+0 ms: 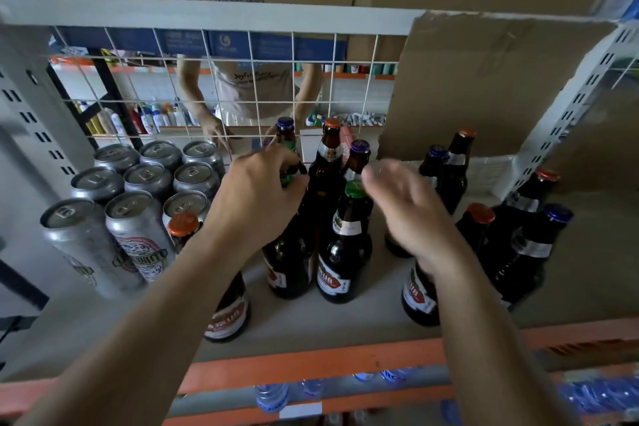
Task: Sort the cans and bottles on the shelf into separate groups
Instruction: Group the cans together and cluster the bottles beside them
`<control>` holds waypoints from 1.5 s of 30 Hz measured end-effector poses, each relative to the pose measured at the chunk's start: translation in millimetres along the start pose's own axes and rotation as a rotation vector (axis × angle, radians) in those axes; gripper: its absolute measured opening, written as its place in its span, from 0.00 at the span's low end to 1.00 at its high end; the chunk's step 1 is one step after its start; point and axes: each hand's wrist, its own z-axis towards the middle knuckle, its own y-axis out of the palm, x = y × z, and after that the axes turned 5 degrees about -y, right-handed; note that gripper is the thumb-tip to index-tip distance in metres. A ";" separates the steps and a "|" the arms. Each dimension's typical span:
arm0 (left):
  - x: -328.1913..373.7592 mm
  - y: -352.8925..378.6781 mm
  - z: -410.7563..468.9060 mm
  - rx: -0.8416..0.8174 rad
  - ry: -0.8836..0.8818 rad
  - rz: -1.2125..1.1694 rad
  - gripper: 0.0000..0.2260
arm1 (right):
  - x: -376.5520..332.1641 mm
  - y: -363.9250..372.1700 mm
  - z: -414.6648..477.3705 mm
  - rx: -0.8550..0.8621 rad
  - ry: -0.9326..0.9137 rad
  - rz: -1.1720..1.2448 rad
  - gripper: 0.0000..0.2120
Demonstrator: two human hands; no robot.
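Leftmost, the silver cans stood packed together in rows on the shelf, tops up, filling its left part up to the wire grid at the back. Just right of the front cans, a brown bottle with an orange cap stood touching them, its body partly hidden by the left forearm. Next, the left hand was curled around the neck of a green-labelled bottle with a blue cap, fingers wrapped and pinching it near the grid. Beside it stood a tight cluster of brown bottles, among them one with a green cap at the front. The right hand hovered over that cluster, fingers spread and slightly blurred, holding nothing. Further right, more dark bottles with orange and blue caps stood loosely spaced, well apart from the cans. A cardboard sheet leaned against the back on the right. Behind the grid another person's hand reached down near the rear cans.
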 end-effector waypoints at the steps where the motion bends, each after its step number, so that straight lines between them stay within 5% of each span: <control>1: -2.3 0.6 2.3 -0.054 -0.032 0.022 0.08 | -11.1 -5.3 10.0 0.088 -0.027 -0.059 0.22; 4: -7.0 0.3 5.8 -0.112 -0.076 0.021 0.09 | -25.3 -9.1 48.5 0.140 0.041 -0.217 0.29; 9: -7.2 -6.5 12.8 -0.197 -0.098 0.021 0.12 | -16.1 8.0 80.4 -0.022 0.060 -0.409 0.08; 16: -7.4 -8.4 19.7 -0.269 -0.111 0.023 0.14 | -11.7 12.4 89.7 -0.020 -0.045 -0.571 0.16; 35: -10.2 -4.9 18.8 -0.257 -0.084 0.050 0.14 | -17.1 16.7 94.2 -0.112 -0.039 -0.443 0.17; 41: 0.1 -1.6 18.1 -0.251 0.033 0.236 0.08 | -19.4 12.5 79.8 -0.097 -0.023 -0.293 0.15; 45: 15.5 9.0 18.3 -0.160 0.148 0.109 0.07 | -25.9 9.8 67.0 -0.086 -0.081 -0.347 0.17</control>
